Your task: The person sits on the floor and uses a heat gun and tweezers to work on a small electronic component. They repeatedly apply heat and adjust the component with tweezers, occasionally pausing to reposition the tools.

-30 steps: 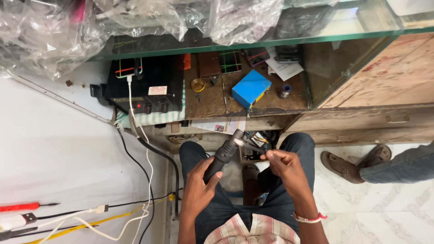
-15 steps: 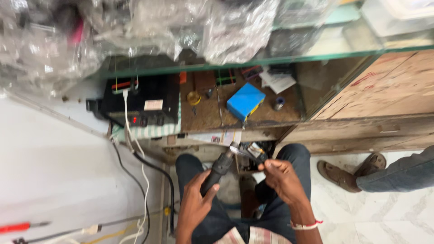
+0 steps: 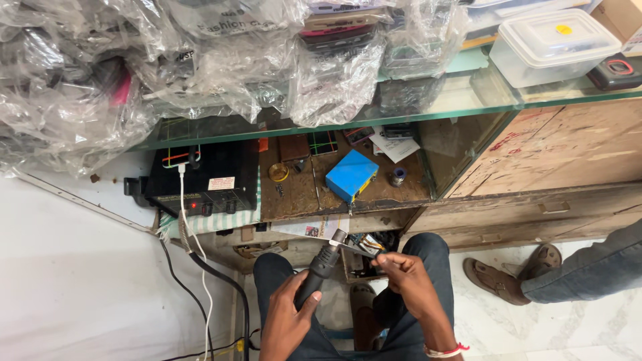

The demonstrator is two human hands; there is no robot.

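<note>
Both hands sit lower than before. Left hand (image 3: 287,321) grips the black heat tool (image 3: 319,267); right hand (image 3: 404,281) pinches tweezers (image 3: 358,249) shut.

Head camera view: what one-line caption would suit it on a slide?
Seated person's left hand holds a black hot-air wand beside small tweezers in the right hand, below a cluttered wooden shelf.

Two hands: a left hand (image 3: 287,321) and a right hand (image 3: 404,277). One black hot-air wand (image 3: 319,267). One black box-shaped station (image 3: 204,180). One blue box (image 3: 351,175). One yellow round tin (image 3: 278,172). One clear lidded tub (image 3: 555,43). One sandalled foot (image 3: 498,277) of another person. Two cables, one white (image 3: 182,200) and one black (image 3: 221,281). Many clear plastic bags (image 3: 221,60); their count cannot be told.
</note>
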